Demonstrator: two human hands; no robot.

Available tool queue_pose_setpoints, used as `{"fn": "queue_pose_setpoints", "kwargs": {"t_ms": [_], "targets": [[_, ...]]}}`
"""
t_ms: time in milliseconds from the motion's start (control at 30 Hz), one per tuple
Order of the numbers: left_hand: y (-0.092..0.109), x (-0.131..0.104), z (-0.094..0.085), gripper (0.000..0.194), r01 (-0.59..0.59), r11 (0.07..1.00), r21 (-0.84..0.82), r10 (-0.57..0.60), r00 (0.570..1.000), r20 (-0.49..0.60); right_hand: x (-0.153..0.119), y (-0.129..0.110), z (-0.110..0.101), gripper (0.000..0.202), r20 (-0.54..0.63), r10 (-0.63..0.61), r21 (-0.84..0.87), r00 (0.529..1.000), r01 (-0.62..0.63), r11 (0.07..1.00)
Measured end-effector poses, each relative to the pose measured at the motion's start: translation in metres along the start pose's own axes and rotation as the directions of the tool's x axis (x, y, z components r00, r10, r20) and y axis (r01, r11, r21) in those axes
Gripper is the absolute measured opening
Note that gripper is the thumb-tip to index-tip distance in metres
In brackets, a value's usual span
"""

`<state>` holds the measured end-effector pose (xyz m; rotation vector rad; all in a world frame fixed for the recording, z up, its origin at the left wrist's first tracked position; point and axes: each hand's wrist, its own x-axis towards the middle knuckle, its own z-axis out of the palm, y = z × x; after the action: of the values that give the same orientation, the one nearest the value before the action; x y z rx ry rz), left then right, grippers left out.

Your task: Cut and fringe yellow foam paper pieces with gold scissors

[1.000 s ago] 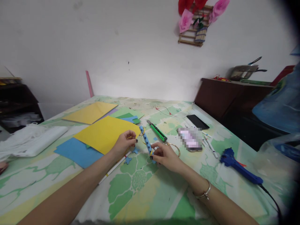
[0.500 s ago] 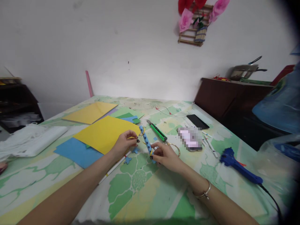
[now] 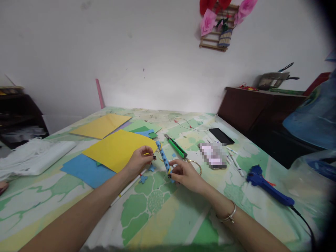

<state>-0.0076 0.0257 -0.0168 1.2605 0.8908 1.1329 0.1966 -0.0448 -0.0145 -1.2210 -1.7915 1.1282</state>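
Note:
A narrow blue strip with dark dots and yellow bits at both ends is tilted in front of me. My right hand pinches its lower end between thumb and fingers. Left of the strip, my left hand has its fingers bent together near a thin yellow piece; whatever it holds is too small to name. Small blue cut-outs lie below that hand, beside a white pen. A green utility knife lies just behind the strip, and gold-handled scissors are partly hidden by my right hand.
Yellow paper overlaps blue paper on the left. A phone, a black tablet and white pens lie on the right, with a blue glue gun and its cord farther right. White bags lie far left.

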Motion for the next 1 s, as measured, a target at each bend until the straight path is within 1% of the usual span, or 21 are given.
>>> {"fn": "queue_pose_setpoints", "kwargs": {"t_ms": [300,533,767,1000], "targets": [[-0.0012,0.0000,-0.0004,0.023,-0.003,1.000,0.017,0.003,1.000,-0.007,0.0003,-0.0005,0.0003,0.030,-0.018,-0.003,-0.021,1.000,0.003,1.000],[0.0002,-0.0004,0.0001,0.022,-0.008,1.000,0.030,0.008,1.000,0.000,0.0009,0.0006,-0.0002,0.030,-0.007,0.003,-0.011,1.000,-0.003,1.000],[0.0031,-0.0026,-0.0004,0.017,0.017,0.999,0.051,-0.017,1.000,0.008,0.0005,0.0018,-0.0001,0.029,-0.007,-0.009,-0.012,1.000,0.008,1.000],[0.0041,-0.0024,0.0003,0.017,0.030,0.998,0.056,-0.031,0.999,0.016,0.0005,0.0008,-0.0007,0.030,-0.005,-0.014,-0.016,1.000,0.014,1.000]]}}
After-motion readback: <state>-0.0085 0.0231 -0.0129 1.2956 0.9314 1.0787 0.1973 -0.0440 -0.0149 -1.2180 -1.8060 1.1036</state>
